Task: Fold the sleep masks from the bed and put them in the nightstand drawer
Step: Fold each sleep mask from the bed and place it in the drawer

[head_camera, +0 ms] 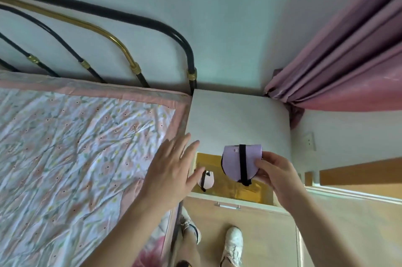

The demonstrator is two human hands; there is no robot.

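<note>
My right hand (279, 176) grips a folded lilac sleep mask (233, 163) with a black strap across it, held just above the open nightstand drawer (250, 193), whose inside is yellow. A second folded pale mask (207, 179) lies in the drawer's left part, partly hidden behind my left hand (171, 173). That hand hovers with fingers spread and holds nothing, over the bed's right edge next to the drawer. No mask shows on the visible part of the bed (76, 147).
The white nightstand top (237, 121) stands between the bed and a pink curtain (348, 60). A black and brass headboard (134, 66) rises at the wall. My white shoes (232, 242) stand on the wooden floor in front of the drawer handle (228, 205).
</note>
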